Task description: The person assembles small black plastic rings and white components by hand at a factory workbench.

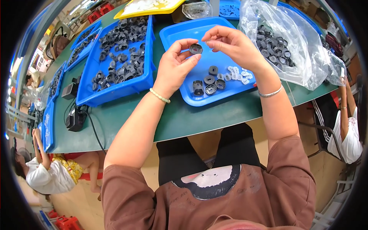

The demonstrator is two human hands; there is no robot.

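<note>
My left hand pinches a small dark round plastic housing between thumb and fingers, its hollow side showing. Just right of it is my right hand, its thumb and fingertips closed together; whatever they hold is too small to make out. Both hands are above a shallow blue tray. In the tray's near part lie several dark round housings, beside a small cluster of translucent white plastic pieces.
Left of the tray stands a deep blue bin of dark parts. A clear plastic bag with more dark parts lies right. A yellow tray sits at the back. A black device with a cable rests on the green table. People sit at both sides.
</note>
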